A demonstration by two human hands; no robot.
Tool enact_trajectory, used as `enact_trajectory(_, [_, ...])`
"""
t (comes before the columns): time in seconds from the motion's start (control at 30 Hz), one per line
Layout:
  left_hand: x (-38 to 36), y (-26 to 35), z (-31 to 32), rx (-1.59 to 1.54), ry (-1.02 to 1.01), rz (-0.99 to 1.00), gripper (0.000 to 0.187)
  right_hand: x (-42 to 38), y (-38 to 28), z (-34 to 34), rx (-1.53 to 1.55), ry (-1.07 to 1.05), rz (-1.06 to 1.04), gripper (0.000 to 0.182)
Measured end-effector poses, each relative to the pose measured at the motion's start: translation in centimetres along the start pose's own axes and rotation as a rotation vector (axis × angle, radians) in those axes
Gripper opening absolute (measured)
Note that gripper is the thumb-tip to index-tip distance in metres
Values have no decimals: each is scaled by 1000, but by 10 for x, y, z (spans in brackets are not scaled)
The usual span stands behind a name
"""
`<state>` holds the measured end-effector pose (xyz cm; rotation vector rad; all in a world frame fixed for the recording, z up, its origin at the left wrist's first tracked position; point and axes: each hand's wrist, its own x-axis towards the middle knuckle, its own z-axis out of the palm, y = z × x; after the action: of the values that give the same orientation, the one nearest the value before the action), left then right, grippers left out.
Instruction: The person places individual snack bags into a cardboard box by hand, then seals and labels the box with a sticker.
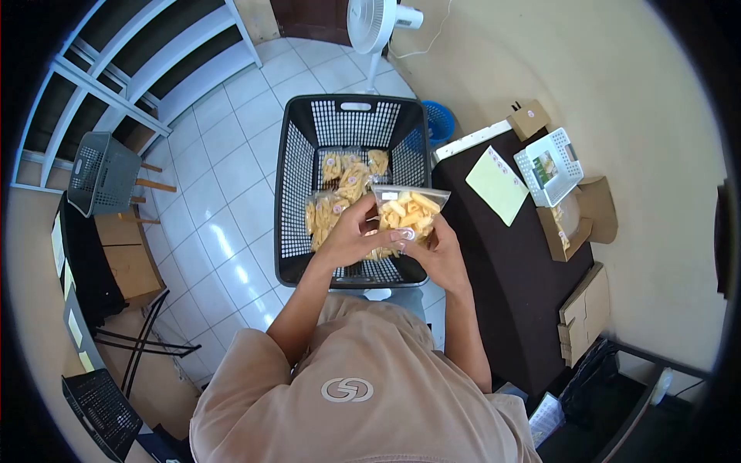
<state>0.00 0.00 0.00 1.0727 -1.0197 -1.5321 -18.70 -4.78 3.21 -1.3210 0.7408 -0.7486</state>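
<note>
Between my two hands is a clear plastic bag of yellow snack pieces (413,210), held above the near right part of a black basket (295,231). My left hand (349,235) grips the bag's left side, its thumb reaching across the front. On the lower right side my right hand (438,255) is closed on the same bag, with its thumb near a small round sticker (407,233). Several more snack bags (353,179) lie inside the basket, some partly hidden behind my hands.
At right, a dark table (494,285) carries a pale green sheet (498,185), a white basket (549,166) and an open cardboard box (594,220). A white fan (374,27) and a blue bin (438,122) stand beyond. A grey basket (108,174) is at left.
</note>
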Motion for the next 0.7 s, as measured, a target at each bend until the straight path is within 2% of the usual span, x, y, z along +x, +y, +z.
enact_trajectory(0.07, [7, 8, -7, 53, 27, 228, 53, 11, -2, 4, 28, 57, 5, 47])
enact_trajectory(0.1, [-6, 20, 15, 15, 23, 235, 53, -13, -30, 3, -7, 62, 22, 47])
enact_trajectory(0.17, [-2, 38, 11, -232, 130, 348, 45, -11, -44, 5, 64, 84, 112, 46])
enact_trajectory(0.2, [-1, 49, 11, -240, 180, 387, 37, -11, -42, 7, 76, 86, 110, 47])
enact_trajectory(0.3, [5, 69, 23, -141, 279, 273, 26, -14, -36, 6, -4, 70, 28, 48])
enact_trajectory(0.33, [8, 74, 30, -156, 329, 278, 11, -16, -37, 6, -9, 73, 19, 48])
enact_trajectory(0.47, [16, 73, 34, -127, 298, 283, 5, -24, -44, 3, 18, 115, 26, 50])
enact_trajectory(0.6, [18, 70, 45, -156, 326, 294, 8, -29, -40, 3, 36, 116, 0, 51])
enact_trajectory(0.7, [21, 67, 50, -40, 384, 292, 15, -30, -37, 6, 27, 136, -11, 52])
